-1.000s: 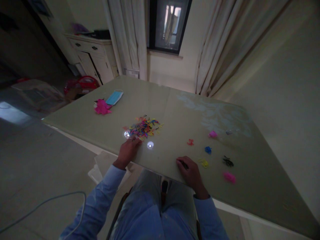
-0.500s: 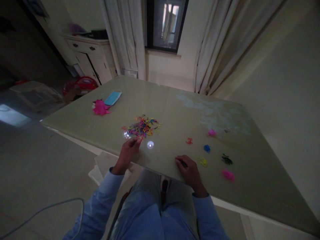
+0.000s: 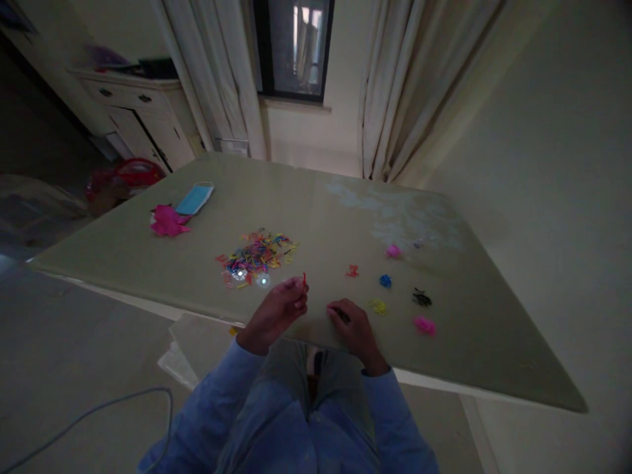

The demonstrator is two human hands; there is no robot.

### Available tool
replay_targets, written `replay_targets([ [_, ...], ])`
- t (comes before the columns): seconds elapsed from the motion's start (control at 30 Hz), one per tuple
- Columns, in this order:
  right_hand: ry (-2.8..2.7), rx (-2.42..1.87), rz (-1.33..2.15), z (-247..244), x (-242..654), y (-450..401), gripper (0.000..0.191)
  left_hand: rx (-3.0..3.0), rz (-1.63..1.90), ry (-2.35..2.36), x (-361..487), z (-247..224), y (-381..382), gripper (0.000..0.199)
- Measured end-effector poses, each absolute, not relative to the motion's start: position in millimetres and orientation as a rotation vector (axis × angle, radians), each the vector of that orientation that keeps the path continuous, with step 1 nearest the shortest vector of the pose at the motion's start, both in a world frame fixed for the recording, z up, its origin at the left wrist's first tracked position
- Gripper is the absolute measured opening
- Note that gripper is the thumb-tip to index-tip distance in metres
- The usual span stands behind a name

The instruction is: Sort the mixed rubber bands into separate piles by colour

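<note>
My left hand (image 3: 280,311) is raised over the near edge of the table, its thumb and fingers pinching a small red band (image 3: 304,282) that stands up from the fingertips. Left of it lies a mixed pile of small coloured bands (image 3: 259,253). My right hand (image 3: 354,331) rests at the near table edge with its fingers curled; whether anything is inside them is hidden. Beyond and right of it are small single-colour groups: red (image 3: 352,270), yellow (image 3: 378,307), blue (image 3: 385,281), black (image 3: 421,297), and two pink clumps, one near (image 3: 425,325) and one far (image 3: 393,251).
A blue face mask (image 3: 195,198) and a crumpled pink piece (image 3: 169,221) lie at the table's left. A small clear scrap (image 3: 419,243) is at the right. The glossy table (image 3: 306,217) reflects lights. A cabinet (image 3: 143,122) stands beyond its far left corner.
My left hand has moved right and up from the pile, carrying the red band toward my right hand. My right hand stays curled at the table edge. The view has shifted to the right.
</note>
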State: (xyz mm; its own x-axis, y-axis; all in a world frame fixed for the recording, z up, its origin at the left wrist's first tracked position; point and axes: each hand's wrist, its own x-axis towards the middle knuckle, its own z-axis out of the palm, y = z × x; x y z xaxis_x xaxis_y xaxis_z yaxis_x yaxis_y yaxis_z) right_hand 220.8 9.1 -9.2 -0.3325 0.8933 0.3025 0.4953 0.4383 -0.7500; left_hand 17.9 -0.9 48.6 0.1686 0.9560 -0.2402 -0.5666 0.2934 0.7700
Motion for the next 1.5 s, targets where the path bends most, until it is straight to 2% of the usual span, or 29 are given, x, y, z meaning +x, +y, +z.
replay_targets([
  [0.2, -1.969, -1.167, 0.715, -12.6, 221.4, 9.2, 0.014, 1.425, 1.234, 1.351, 59.0, 28.7, 45.3, 0.021],
  [0.3, -1.977, -1.177, 0.704, -15.3, 221.7, 9.4, 0.015, 1.837, 1.096, 1.452, 79.3, 18.1, 71.8, 0.013],
  [0.4, -1.976, -1.186, 0.713, -16.0, 221.5, 9.2, 0.015, 2.033, 0.926, 1.482, 95.0, 9.6, 92.6, 0.014],
  [0.67, -1.993, -1.176, 0.703, -13.5, 221.4, 7.4, 0.014, 2.107, 0.746, 1.561, 109.3, -2.3, 118.5, 0.02],
  [0.9, -1.985, -1.177, 0.731, -12.1, 222.3, 7.0, 0.015, 2.006, 0.926, 1.549, 95.3, 1.0, 118.8, 0.016],
  [1.1, -1.96, -1.141, 0.781, -12.1, 223.2, 8.4, 0.014, 1.877, 1.01, 1.502, 55.6, 10.9, 80.8, 0.015],
  [1.33, -1.939, -1.191, 0.891, 0.2, 224.4, 13.7, 0.014, 1.967, 1.043, 1.38, -0.1, -5.1, 14.4, 0.016],
  [1.5, -1.942, -1.271, 0.904, 13.3, 213.6, 35.1, 0.02, 1.915, 1.133, 1.325, -12.1, -11.0, 3.8, 0.015],
])
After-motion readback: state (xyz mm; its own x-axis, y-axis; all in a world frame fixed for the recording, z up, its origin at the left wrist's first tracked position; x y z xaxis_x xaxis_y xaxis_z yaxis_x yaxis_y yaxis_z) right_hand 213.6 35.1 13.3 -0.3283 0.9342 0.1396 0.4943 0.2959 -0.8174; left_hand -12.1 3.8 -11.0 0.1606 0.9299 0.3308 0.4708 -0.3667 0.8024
